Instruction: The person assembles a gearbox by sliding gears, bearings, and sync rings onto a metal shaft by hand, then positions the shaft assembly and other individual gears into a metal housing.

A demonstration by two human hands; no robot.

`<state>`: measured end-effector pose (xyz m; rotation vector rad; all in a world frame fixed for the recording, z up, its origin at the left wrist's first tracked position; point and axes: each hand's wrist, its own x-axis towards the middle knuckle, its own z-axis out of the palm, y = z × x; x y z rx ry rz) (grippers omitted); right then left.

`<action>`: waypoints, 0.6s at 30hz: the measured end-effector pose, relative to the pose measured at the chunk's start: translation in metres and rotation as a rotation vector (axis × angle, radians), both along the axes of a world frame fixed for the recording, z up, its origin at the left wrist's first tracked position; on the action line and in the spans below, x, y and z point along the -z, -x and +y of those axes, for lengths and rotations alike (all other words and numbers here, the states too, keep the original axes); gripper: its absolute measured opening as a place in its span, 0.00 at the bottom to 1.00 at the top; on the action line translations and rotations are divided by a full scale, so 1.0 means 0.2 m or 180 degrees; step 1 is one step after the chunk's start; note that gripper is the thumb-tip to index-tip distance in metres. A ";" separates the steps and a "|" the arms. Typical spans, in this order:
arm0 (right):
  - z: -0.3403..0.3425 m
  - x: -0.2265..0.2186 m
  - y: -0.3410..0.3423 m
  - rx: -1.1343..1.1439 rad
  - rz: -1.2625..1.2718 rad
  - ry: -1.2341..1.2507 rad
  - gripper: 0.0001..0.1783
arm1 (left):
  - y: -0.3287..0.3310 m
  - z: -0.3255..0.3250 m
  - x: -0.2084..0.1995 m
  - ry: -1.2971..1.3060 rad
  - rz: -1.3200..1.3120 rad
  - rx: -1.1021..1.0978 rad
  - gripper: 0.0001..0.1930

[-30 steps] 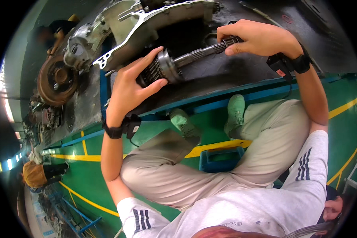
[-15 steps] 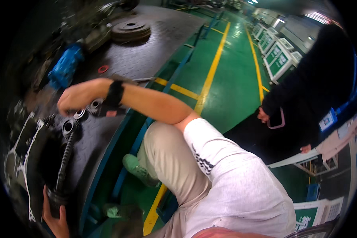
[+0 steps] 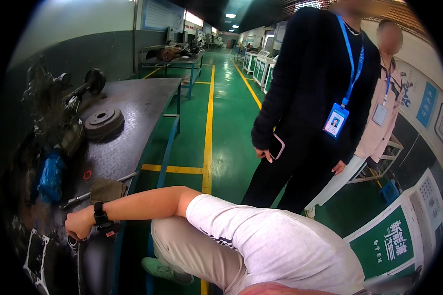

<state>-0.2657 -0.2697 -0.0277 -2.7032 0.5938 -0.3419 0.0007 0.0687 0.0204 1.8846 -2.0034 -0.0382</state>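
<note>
My right hand (image 3: 79, 225), with a black band at its wrist, reaches over the metal workbench (image 3: 138, 101) at the left. Its fingers are curled downward and closed; what they grip is hidden under the hand. A small metal ring (image 3: 72, 242) shows just below the fingers. Beneath it a slim, dark shaft (image 3: 80, 265) runs toward the lower edge. Beside the shaft stands an open housing with a pale, flat metal rim (image 3: 34, 253). My left hand is out of the picture.
Behind my hand lie a blue cast part (image 3: 51, 174), a red ring (image 3: 87, 175), a metal bar (image 3: 74, 201), a brown pad (image 3: 108, 190) and a brake drum (image 3: 104, 124). A person in black (image 3: 310, 98) holding a phone and another in pink (image 3: 379, 113) stand at right.
The view has swung upward, bringing in the two people and the far aisle. My left hand, earlier by the shaft's lower end, has left the picture. My right hand remains closed near the ring.
</note>
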 end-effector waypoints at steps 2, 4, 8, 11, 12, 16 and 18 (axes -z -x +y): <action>-0.04 0.01 0.07 0.0016 0.0076 0.0069 0.11 | 0.03 -0.01 0.01 0.0000 -0.0104 0.0012 0.41; -0.08 0.02 0.10 -0.0220 0.0070 -0.0246 0.11 | 0.08 -0.01 -0.03 -0.0046 -0.0252 -0.0135 0.41; -0.08 -0.03 0.11 -0.0053 0.0005 -0.0396 0.16 | -0.08 -0.08 0.14 0.0351 0.0496 -0.0052 0.38; 0.03 -0.30 0.02 -0.0008 0.0580 -0.0021 0.15 | -0.06 0.06 0.07 0.0797 0.0538 -0.0039 0.35; 0.08 -0.29 -0.02 -0.0027 0.0531 0.0074 0.15 | -0.04 0.09 -0.01 0.0644 0.0501 -0.0102 0.33; -0.18 0.13 0.27 0.0244 -0.0116 0.0109 0.27 | -0.18 -0.07 0.18 0.1092 -0.0126 0.0540 0.33; -0.59 0.28 0.40 0.0480 0.0104 -0.0707 0.29 | -0.20 -0.10 0.25 0.1284 -0.0244 0.0439 0.32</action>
